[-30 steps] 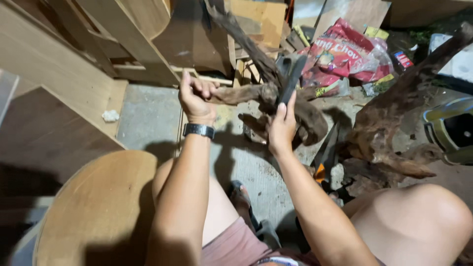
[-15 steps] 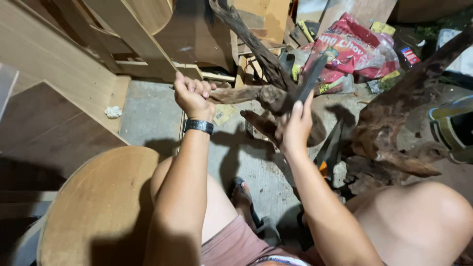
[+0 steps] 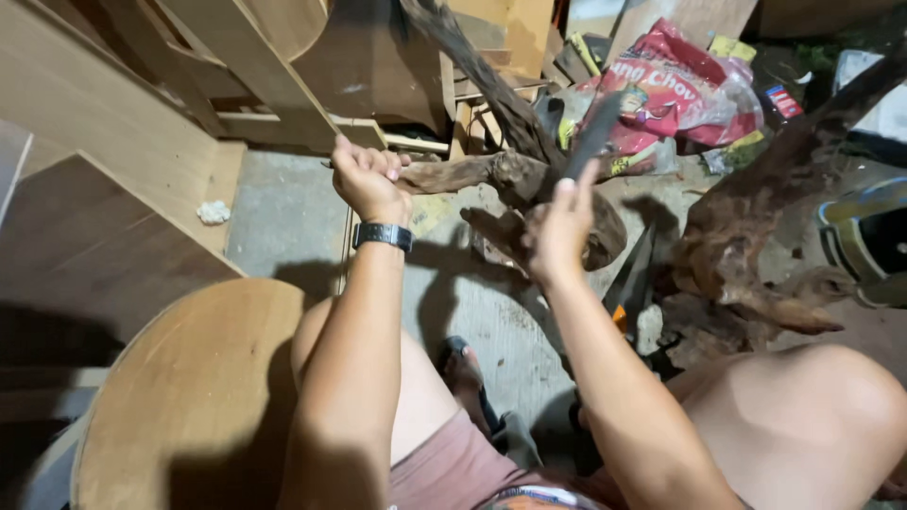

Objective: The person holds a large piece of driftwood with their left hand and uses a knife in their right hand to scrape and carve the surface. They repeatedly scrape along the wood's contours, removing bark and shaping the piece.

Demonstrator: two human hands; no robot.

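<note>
Because the dark tool blade sits just above the gnarled driftwood root at twelve o'clock, a glancing stroke might slip toward the left hand, which is closed tight around the root's branch at eleven o'clock. The right hand is wrapped around the tool's handle, fingers fully curled.

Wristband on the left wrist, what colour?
Black; the wristband sits just below the left hand, clearest in the head view.

Concrete floor, wood panels left, round board near.
</note>
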